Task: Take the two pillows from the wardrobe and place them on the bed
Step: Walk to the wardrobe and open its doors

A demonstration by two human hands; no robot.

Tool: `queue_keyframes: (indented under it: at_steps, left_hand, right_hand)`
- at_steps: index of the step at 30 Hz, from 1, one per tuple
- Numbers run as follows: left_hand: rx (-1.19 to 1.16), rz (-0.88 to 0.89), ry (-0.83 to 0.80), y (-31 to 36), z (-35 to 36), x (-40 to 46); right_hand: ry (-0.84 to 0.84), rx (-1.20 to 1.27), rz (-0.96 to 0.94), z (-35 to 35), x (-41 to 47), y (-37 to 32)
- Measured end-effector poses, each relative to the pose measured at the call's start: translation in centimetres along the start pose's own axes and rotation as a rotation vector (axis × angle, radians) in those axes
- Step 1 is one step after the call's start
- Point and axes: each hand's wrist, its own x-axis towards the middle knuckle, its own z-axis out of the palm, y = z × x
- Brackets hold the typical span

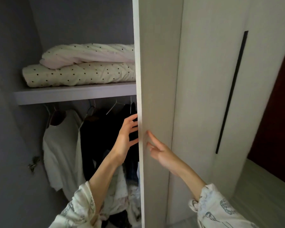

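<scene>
The two pillows are stacked lengthwise on the shelf, above and left of the spread left hand and right hand at the door.

Shelf carries 2 stacked dotted pillows.

Dim, flat light is falling from behind me onto the wardrobe door, leaving it pale, while the wardrobe's interior is sinking into grey shadow. The dark clothes under the shelf are losing all detail. The wide lens is bowing straight edges near the frame borders, and everything is looking slightly soft and grainy.
</scene>
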Motion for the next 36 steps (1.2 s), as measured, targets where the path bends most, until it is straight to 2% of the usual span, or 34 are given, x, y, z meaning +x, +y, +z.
queue_keyframes:
  at_steps: [5,12,20,26,29,31,36]
  left_hand:
    - [-0.026,-0.031,-0.049,0.4,5.3,-1.9]
    - [0.053,-0.048,-0.191,1.2,15.4,-3.5]
    - [0.153,-0.114,-0.304,1.5,24.2,-2.9]
    - [0.202,-0.171,-0.375,1.3,26.4,-2.2]
    - [0.227,-0.149,-0.396,1.3,26.2,-2.1]
    - [0.225,-0.122,-0.383,1.5,25.5,-2.1]
    - [0.297,-0.023,-0.279,2.0,22.0,-1.3]
  right_hand:
    - [0.021,0.048,0.005,-4.8,-4.0,1.1]
    - [0.189,0.168,-0.008,-11.5,-10.5,2.6]
    - [0.254,0.079,0.065,-18.6,-14.9,2.6]
    - [0.304,0.107,0.1,-21.1,-15.9,2.9]
    - [0.402,0.051,0.103,-21.5,-15.9,2.7]
    - [0.45,-0.019,0.094,-21.3,-15.7,2.2]
    - [0.417,-0.098,0.05,-19.4,-13.2,0.3]
